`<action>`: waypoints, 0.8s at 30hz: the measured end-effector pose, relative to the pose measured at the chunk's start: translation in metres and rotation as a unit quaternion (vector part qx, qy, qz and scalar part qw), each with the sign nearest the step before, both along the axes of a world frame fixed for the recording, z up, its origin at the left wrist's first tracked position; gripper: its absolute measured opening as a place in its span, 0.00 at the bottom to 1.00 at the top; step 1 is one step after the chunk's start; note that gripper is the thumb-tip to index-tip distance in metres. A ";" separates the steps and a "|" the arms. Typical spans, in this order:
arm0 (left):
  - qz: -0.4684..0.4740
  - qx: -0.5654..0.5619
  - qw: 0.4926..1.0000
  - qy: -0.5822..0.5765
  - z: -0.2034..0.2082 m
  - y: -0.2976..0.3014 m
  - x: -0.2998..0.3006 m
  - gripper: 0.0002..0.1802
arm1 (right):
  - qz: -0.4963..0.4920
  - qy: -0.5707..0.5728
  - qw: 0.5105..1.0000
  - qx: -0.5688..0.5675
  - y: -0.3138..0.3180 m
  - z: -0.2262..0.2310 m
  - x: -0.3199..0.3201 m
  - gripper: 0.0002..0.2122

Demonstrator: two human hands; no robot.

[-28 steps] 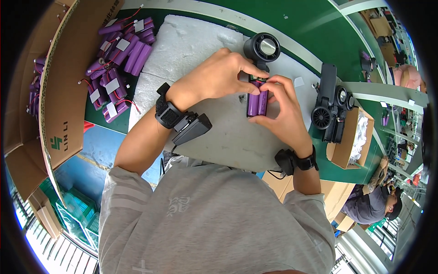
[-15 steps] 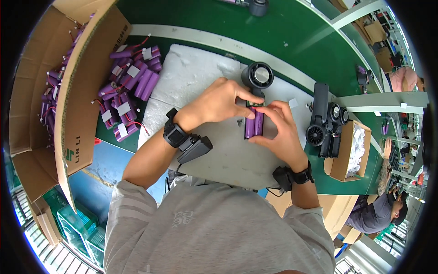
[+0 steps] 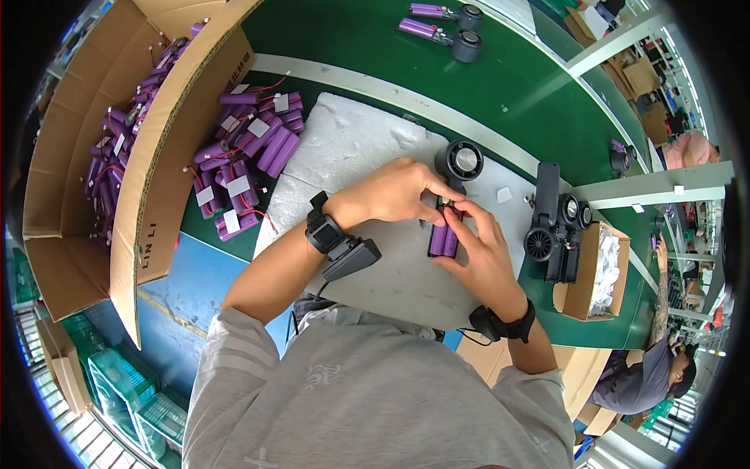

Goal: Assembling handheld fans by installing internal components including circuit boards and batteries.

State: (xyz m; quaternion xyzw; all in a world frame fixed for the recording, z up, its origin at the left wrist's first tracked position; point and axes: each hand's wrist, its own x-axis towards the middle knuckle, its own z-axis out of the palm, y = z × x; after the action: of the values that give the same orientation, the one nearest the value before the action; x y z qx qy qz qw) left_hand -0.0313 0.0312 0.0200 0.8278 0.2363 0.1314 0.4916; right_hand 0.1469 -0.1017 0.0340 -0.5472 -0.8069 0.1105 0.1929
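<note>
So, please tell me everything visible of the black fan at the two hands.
The black plastic-looking fan has a round, vaned head with a silvery centre. Its open handle shows a greenish circuit board and two parallel purple cells. It seems to lie on the grey surface, head toward the picture's top. The left hand touches it by the board, the right hand around the cells.

Purple Against White, Green

Toward three o'clock, cylindrical battery cells (image 3: 444,244) are glossy purple; the round plastic fan head (image 3: 459,160) at their twelve is black, silver-hubbed. Toward ten, heaped purple cylindrical battery packs (image 3: 248,144) bear white labels (image 3: 238,186) and red wires. The flat foam slab (image 3: 344,148) is white, the long tabletop (image 3: 500,102) green, the short-sleeved shirt (image 3: 375,399) at six heathered grey.
</note>
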 end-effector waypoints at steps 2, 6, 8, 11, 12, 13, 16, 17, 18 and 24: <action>0.000 -0.001 1.000 0.002 -0.003 -0.002 -0.002 0.24 | -0.007 -0.014 1.000 -0.003 -0.001 -0.003 -0.002 0.35; 0.004 0.020 0.999 -0.029 -0.013 -0.001 0.002 0.25 | -0.032 -0.026 0.999 -0.013 0.001 -0.001 -0.005 0.34; 0.085 0.124 0.982 -0.112 -0.024 0.004 0.002 0.23 | -0.053 -0.023 0.998 -0.015 0.009 -0.007 -0.002 0.34; 0.163 0.183 0.960 -0.136 -0.018 0.009 0.000 0.21 | -0.194 -0.017 0.978 0.071 0.055 -0.010 0.016 0.30; 0.234 0.196 0.946 -0.108 -0.015 0.012 -0.007 0.20 | -0.262 -0.063 0.958 0.098 0.067 -0.003 0.017 0.29; 0.226 0.206 0.946 -0.112 -0.014 0.017 -0.012 0.20 | -0.270 -0.061 0.955 0.108 0.069 0.007 0.020 0.29; 0.321 0.294 0.895 -0.095 -0.009 0.021 -0.028 0.18 | -0.265 -0.040 0.955 0.128 0.065 0.034 0.040 0.28; 0.370 0.309 0.875 -0.036 -0.004 0.021 -0.036 0.19 | -0.269 -0.036 0.953 0.136 0.065 0.036 0.053 0.28; 0.414 0.323 0.851 0.023 0.002 0.020 -0.043 0.20 | -0.305 -0.064 0.945 0.101 0.065 0.035 0.071 0.27; 0.454 0.266 0.833 0.173 0.008 0.000 -0.104 0.26 | -0.356 -0.098 0.929 -0.022 0.062 0.026 0.109 0.23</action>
State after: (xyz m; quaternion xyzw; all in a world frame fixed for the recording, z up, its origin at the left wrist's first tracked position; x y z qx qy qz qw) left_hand -0.1351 0.0310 0.0285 0.7357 0.6222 0.2525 0.0884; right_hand 0.2561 -0.0399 0.0596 -0.8106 -0.5716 -0.0017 0.1273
